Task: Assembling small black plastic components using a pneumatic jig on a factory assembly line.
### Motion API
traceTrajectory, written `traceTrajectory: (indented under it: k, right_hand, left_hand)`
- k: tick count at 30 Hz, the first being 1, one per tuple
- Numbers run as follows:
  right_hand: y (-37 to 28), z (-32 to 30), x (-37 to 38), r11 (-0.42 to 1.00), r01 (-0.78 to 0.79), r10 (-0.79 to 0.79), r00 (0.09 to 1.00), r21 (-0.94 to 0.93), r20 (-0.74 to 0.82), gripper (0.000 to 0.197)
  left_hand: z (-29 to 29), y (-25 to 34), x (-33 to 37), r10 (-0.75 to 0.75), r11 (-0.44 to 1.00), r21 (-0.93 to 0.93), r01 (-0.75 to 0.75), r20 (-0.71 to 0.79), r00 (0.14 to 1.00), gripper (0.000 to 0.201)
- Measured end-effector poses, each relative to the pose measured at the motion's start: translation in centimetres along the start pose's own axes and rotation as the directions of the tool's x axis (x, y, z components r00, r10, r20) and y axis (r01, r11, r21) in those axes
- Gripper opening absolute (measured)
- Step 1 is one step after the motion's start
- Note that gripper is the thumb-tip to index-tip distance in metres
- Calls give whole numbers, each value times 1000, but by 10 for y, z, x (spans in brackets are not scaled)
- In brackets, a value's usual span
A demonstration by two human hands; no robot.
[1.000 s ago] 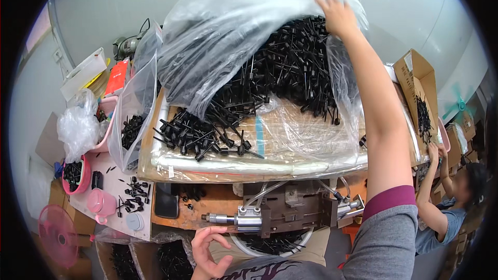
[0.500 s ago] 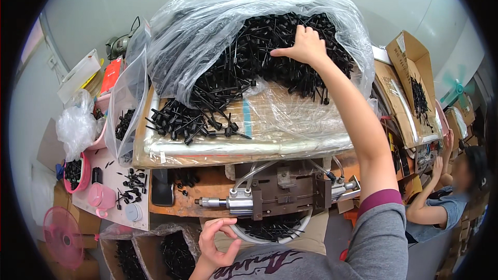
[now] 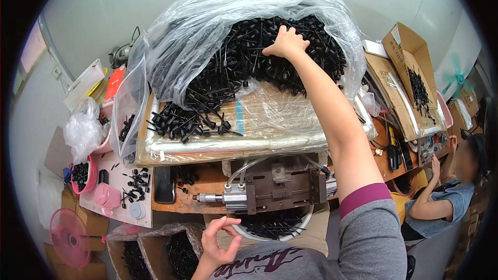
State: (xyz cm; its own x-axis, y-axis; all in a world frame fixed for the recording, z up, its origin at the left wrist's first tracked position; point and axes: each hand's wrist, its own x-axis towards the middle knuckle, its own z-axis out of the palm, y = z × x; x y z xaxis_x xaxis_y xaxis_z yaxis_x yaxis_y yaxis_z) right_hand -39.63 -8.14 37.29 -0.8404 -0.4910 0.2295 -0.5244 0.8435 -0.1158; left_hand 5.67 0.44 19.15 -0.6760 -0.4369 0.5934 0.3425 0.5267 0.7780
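Observation:
A heap of black plastic parts with thin stems (image 3: 254, 52) fills the mouth of a big clear plastic bag (image 3: 207, 26). My right hand (image 3: 286, 42) reaches onto the heap, fingers and thumb spread, palm down; nothing shows held in it. Low in front of my body hovers my left hand (image 3: 220, 242), loosely curled with a gap between thumb and fingers and nothing visible inside. Beside it stands a brown metal clamping fixture (image 3: 280, 189) with a silver cylinder (image 3: 236, 197) and clear air hoses. Under the fixture sits a white-rimmed basin (image 3: 311, 223) of similar parts.
Bag and heap rest on a plastic-wrapped cardboard box (image 3: 197, 148). On the left are a phone (image 3: 164, 185), a pink cup (image 3: 106, 196) and a pink fan (image 3: 70, 238). Lined cartons of parts (image 3: 150, 254) stand below. A co-worker (image 3: 436, 207) works at the right.
My right hand has shifted slightly left over the heap, its fingers more spread. The whole view has moved a little, and my left hand keeps nearly the same pose.

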Motion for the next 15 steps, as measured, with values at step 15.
traceTrajectory:
  k: [15]
  right_hand:
    - [29,13,-18,986,168,-168,986,26,-2,85]
  left_hand:
    - [11,4,-3,-92,996,-5,93,70,993,66]
